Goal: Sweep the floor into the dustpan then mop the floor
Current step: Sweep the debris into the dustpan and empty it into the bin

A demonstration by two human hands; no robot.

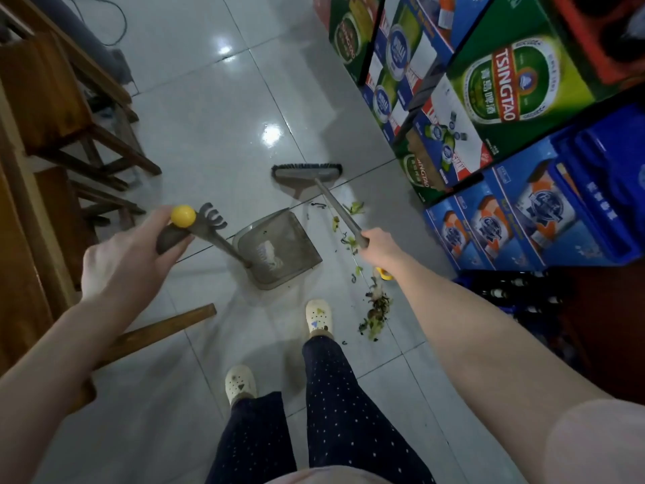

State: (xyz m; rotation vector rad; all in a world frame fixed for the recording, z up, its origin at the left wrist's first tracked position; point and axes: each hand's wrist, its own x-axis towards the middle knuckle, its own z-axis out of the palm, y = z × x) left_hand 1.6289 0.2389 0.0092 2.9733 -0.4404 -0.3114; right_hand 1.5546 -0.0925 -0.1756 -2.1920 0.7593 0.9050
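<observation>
- Gripping the dustpan by its grey handle with the left hand, fingers curled just under the yellow end cap; resting the pan on the tiles at centre frame, open side seemingly toward frame right, likely to catch litter.
- Gripping the handle of the broom with the right hand, centre right; planting the bristle head beyond the pan, upper centre, probably to drag litter back.
- Found litter (green scraps, dark bits) strung in a line right of the pan, thickest beside the forward shoe; none clearly in the pan yet.
- Cannot tell whether the pale smear inside the pan is dust or glare.
- Cannot identify the small yellow object, half hidden behind the right forearm.
- Cannot see right fingertips; wrap judged from knuckles only.
- Found no mop in frame.
- Noted beer cartons at right, wooden stools at left, both cut off by frame edges.
</observation>
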